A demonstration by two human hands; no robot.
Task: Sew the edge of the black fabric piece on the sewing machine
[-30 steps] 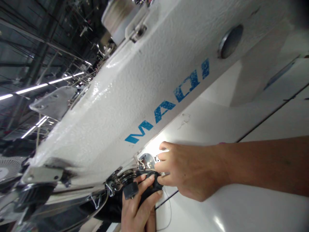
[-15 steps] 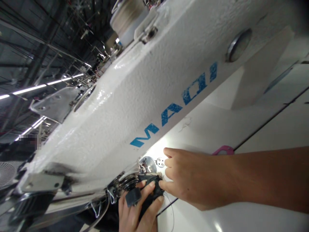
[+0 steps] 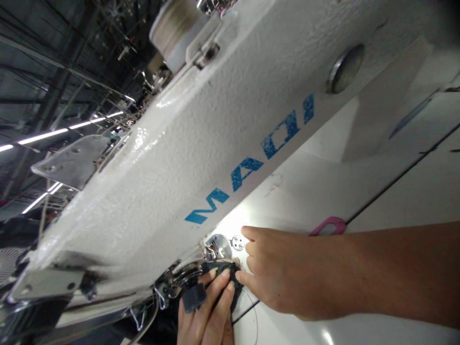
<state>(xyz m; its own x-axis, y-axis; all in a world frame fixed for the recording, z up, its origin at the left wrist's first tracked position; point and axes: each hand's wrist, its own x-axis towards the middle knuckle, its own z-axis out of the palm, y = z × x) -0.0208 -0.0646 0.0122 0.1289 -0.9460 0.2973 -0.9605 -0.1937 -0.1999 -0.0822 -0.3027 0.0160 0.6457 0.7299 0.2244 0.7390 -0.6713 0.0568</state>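
A small piece of black fabric [image 3: 235,287] lies on the white sewing machine bed, just in front of the round metal needle plate [image 3: 220,247]. My left hand [image 3: 208,306] rests on it from below, fingers stretched out flat and close together, partly behind a black knob [image 3: 194,297]. From the right comes my right hand [image 3: 276,270], its fingers curled and its lowest finger at the fabric's right edge. The underside of this hand is hidden. A thin loose thread [image 3: 256,311] trails from the fabric onto the bed.
The white sewing machine arm [image 3: 179,158] slants across the view above my hands. A pink-handled tool [image 3: 328,225] lies behind my right wrist. Thread guides and a tension disc [image 3: 189,274] sit close by my left fingers. Some loose thread [image 3: 275,183] lies under the arm.
The view has shifted slightly, moving the machine a little left. My left thumb or nearest finger has drawn in toward the other fingers. My right hand stays by the fabric's edge.
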